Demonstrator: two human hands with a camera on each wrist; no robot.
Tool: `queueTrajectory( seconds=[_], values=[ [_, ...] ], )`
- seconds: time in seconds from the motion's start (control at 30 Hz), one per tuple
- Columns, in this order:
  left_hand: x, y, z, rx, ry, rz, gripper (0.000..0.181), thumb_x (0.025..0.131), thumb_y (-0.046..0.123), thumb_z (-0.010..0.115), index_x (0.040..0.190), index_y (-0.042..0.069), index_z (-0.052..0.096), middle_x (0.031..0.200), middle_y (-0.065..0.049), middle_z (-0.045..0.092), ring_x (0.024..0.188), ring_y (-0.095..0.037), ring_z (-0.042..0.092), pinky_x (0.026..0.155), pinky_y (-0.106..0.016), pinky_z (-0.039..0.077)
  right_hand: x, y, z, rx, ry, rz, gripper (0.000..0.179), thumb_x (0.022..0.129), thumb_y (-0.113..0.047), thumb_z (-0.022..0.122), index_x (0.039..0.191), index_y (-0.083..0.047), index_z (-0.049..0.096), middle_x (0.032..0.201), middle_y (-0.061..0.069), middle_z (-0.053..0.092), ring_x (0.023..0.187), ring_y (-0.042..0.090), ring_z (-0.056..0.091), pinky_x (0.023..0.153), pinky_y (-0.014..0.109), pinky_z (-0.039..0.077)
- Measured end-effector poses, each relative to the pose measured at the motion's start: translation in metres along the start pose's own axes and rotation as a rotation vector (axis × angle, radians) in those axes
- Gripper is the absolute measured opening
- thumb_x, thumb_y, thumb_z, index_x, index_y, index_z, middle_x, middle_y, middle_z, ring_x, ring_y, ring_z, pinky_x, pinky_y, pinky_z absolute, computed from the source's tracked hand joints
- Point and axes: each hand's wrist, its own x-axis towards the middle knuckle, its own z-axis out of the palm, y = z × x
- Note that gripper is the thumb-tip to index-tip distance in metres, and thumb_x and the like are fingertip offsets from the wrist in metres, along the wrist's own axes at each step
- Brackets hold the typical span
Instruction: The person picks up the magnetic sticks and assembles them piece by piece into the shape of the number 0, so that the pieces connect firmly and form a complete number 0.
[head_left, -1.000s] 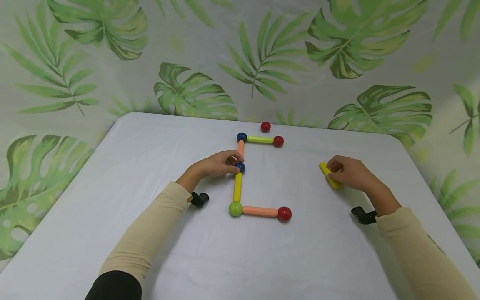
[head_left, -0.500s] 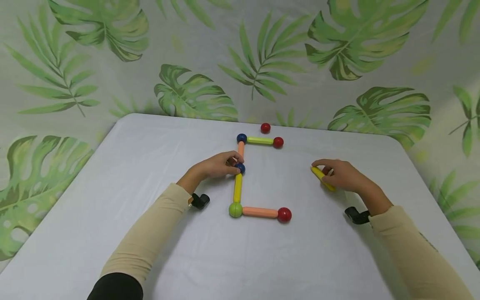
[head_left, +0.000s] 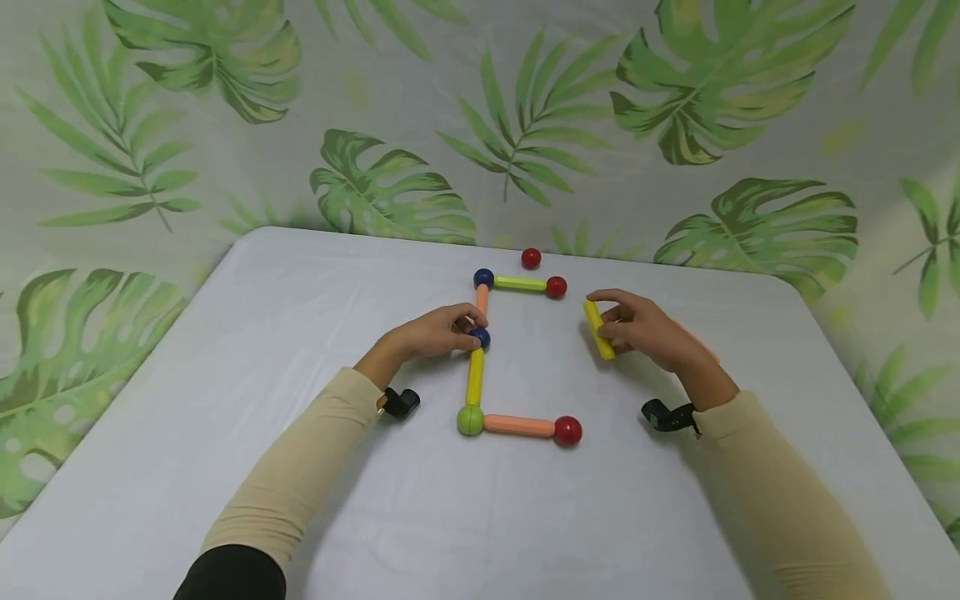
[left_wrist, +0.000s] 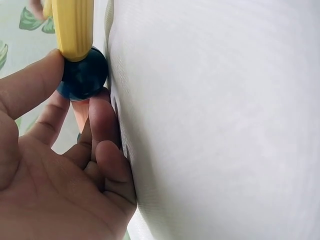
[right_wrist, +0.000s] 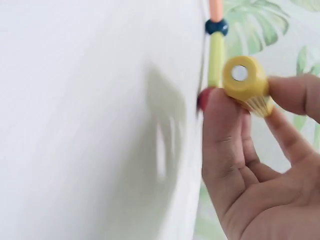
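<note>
Thumb and fingertips of the right hand (head_left: pixel 639 330) pinch a ridged yellow rod (head_left: pixel 597 330) (pale disc (right_wrist: pixel 239 73) in its end) above the white cloth-covered table (head_left: pixel 420 517); the left hand (head_left: pixel 435 330) pinches a glossy dark-blue ball (left_wrist: pixel 86 76) touching another yellow rod (head_left: pixel 476 377) that reaches a lime-green ball (head_left: pixel 470 420).

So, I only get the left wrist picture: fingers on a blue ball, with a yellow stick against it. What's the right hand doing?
Observer: In the head view, the right hand holds a second yellow stick.
Visitor: And what's at the far end of my yellow stick?
Observer: A green ball; the head view shows it clearly.
Visitor: Is there anything on the end of that other stick?
Observer: Yes, the right wrist view shows a round, silvery disc set in one end.
</note>
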Motion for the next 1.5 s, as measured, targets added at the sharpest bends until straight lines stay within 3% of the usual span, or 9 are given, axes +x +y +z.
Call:
queueTrajectory(
  seconds=[0.2, 0.47, 0.67, 0.87, 1.23, 1.5],
  values=[
    [0.002, -0.002, 0.002, -0.004, 0.001, 0.007, 0.031, 0.098, 0.015, 0.061, 0.128, 0.01, 0.055, 0.126, -0.012, 0.058, 0.114, -0.024, 0.053, 0.09, -0.029, 0.044, 0.023, -0.014, 0.014, 0.229, 0.001, 0.037, 0.057, 0.1, -0.019, 0.053, 0.154, -0.02, 0.034, 0.13, 0.013, 0.046, 0.098, 0.018, 0.057, 0.083, 0.025, 0.054],
    [0.003, -0.003, 0.004, 0.002, -0.004, 0.01, 0.032, 0.098, 0.016, 0.061, 0.128, 0.011, 0.054, 0.126, -0.011, 0.057, 0.114, -0.024, 0.052, 0.093, -0.031, 0.044, 0.038, -0.021, 0.029, 0.345, 0.048, 0.109, 0.056, 0.1, -0.02, 0.055, 0.153, -0.022, 0.037, 0.128, 0.008, 0.044, 0.103, 0.02, 0.052, 0.08, 0.019, 0.055],
    [0.002, -0.002, 0.003, 0.005, -0.001, -0.003, 0.032, 0.098, 0.018, 0.062, 0.129, 0.013, 0.054, 0.127, -0.011, 0.057, 0.115, -0.024, 0.052, 0.095, -0.032, 0.044, 0.042, -0.023, 0.031, 0.366, 0.076, 0.128, 0.056, 0.101, -0.018, 0.053, 0.154, -0.022, 0.036, 0.139, 0.012, 0.042, 0.105, 0.021, 0.053, 0.078, 0.019, 0.055],
    [0.002, -0.003, 0.003, -0.003, -0.001, -0.007, 0.031, 0.098, 0.017, 0.061, 0.128, 0.012, 0.054, 0.126, -0.011, 0.057, 0.115, -0.024, 0.053, 0.096, -0.032, 0.045, 0.047, -0.019, 0.031, 0.364, 0.095, 0.167, 0.057, 0.101, -0.02, 0.053, 0.155, -0.024, 0.034, 0.135, 0.01, 0.044, 0.104, 0.02, 0.052, 0.078, 0.017, 0.054],
    [0.0, -0.003, 0.002, 0.015, 0.009, -0.002, 0.032, 0.098, 0.018, 0.061, 0.129, 0.013, 0.054, 0.128, -0.011, 0.057, 0.116, -0.024, 0.053, 0.099, -0.035, 0.045, 0.051, -0.019, 0.031, 0.394, 0.08, 0.124, 0.055, 0.101, -0.021, 0.054, 0.153, -0.016, 0.036, 0.142, 0.013, 0.042, 0.088, 0.009, 0.059, 0.074, 0.017, 0.054],
    [-0.001, -0.003, 0.0, 0.018, 0.011, -0.002, 0.032, 0.099, 0.019, 0.061, 0.13, 0.013, 0.054, 0.129, -0.011, 0.057, 0.119, -0.025, 0.052, 0.102, -0.037, 0.044, 0.055, -0.024, 0.035, 0.426, 0.11, 0.173, 0.055, 0.103, -0.021, 0.05, 0.154, -0.013, 0.032, 0.15, 0.017, 0.04, 0.105, 0.016, 0.055, 0.075, 0.015, 0.054]
  ],
)
